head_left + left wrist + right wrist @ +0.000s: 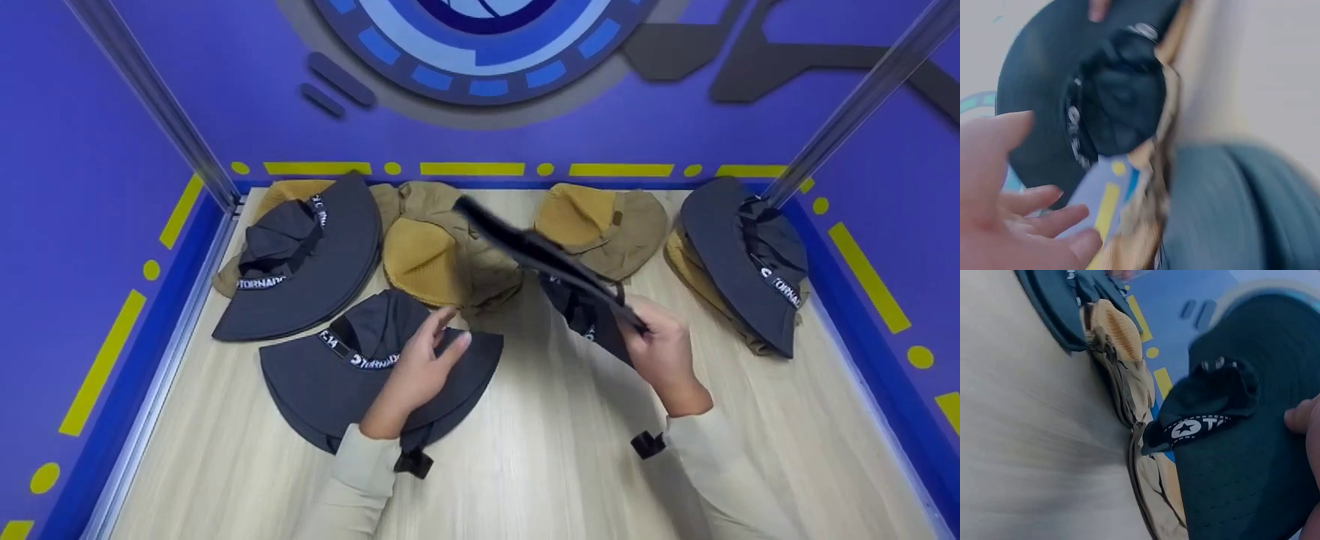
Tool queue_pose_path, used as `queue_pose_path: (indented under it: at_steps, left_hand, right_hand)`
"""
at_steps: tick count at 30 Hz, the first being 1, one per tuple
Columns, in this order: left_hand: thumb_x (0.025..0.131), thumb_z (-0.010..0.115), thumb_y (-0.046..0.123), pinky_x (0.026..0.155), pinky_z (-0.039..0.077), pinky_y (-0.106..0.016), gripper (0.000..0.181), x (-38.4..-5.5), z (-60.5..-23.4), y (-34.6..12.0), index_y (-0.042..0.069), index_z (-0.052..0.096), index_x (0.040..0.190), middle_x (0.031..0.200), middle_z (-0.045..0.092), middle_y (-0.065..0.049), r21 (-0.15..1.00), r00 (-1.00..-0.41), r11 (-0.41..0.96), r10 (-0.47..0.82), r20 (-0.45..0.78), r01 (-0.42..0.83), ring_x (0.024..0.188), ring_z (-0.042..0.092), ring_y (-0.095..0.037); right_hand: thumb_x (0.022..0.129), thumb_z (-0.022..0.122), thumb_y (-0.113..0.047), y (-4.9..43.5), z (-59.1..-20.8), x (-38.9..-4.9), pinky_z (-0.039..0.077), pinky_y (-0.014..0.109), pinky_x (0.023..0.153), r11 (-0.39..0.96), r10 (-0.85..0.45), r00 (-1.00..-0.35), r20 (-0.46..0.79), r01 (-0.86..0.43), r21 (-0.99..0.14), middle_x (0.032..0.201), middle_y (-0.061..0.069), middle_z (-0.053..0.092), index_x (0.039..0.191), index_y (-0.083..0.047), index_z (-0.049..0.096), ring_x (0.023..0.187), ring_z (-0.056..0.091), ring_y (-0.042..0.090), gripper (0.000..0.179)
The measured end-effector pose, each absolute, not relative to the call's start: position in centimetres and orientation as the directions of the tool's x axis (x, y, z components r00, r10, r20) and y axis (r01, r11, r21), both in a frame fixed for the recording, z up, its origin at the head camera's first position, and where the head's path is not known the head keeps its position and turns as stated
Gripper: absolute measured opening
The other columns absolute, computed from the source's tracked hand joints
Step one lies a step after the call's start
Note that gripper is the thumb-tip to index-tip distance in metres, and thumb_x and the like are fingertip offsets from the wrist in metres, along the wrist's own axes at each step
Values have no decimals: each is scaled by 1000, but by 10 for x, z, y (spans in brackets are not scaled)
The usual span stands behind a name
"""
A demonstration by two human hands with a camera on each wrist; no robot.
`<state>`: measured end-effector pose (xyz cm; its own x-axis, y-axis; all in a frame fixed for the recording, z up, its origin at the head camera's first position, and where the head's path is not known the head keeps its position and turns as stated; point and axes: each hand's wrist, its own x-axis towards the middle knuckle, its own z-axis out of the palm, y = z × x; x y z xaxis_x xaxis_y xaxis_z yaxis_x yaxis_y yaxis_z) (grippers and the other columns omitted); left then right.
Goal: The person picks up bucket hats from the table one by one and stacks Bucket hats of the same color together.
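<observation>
My right hand (664, 351) grips the brim of a dark grey sun hat (556, 261), raised above the table and tilted nearly edge-on in the head view. In the right wrist view the thumb presses on the wide brim, and the crown with its lettered band (1202, 427) hangs beside it. My left hand (421, 367) has its fingers spread and holds nothing. It overlaps a second dark sun hat (319, 386) lying crown up at the front left in the head view. The left wrist view shows the left hand's loose fingers (1058, 219) apart from the raised hat.
At the back left, a dark hat (345, 262) lies over a tan one. Tan hats with mustard crowns, one at the middle (424, 259) and one right of it (574, 214), lie along the back wall. Another dark hat (712, 255) covers a tan hat at right. Blue walls (862, 187) enclose three sides.
</observation>
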<state>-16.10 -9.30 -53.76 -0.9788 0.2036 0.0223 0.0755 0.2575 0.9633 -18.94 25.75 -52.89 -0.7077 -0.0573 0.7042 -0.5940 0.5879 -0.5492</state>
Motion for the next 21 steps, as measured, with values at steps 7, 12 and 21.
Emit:
queue_pose_path:
  at_steps: [7, 12, 21]
  left_hand:
    - [108, 34, 54, 119, 38, -40, 68, -190, -519, -72, 0, 40, 148, 143, 57, -19, 723, -976, -656, 174, -131, -215, 135, 55, -28]
    - [108, 39, 50, 97, 54, -29, 50, -208, -520, -76, 7, 56, 127, 115, 71, -3, 518, -952, -809, 164, -258, -280, 106, 69, -16]
    - [109, 35, 6, 96, 56, -34, 39, -209, -528, -82, -1, 39, 147, 127, 62, -11, 541, -940, -804, 64, -334, -247, 114, 63, -20]
  right_hand:
    - [84, 77, 6, 253, -528, -181, 50, 13, 99, 537, -254, -596, 762, -742, -402, 108, 7, 79, 115, -14, 80, 100, 76, 19, 37]
    - [96, 70, -9, 257, -530, -179, 54, 18, 96, 523, -364, -532, 765, -796, -305, 113, 8, 78, 119, -16, 79, 97, 76, 26, 26]
    - [101, 64, -21, 258, -530, -180, 56, 33, 89, 471, -410, -460, 788, -846, -248, 113, 9, 78, 113, -19, 81, 97, 74, 28, 22]
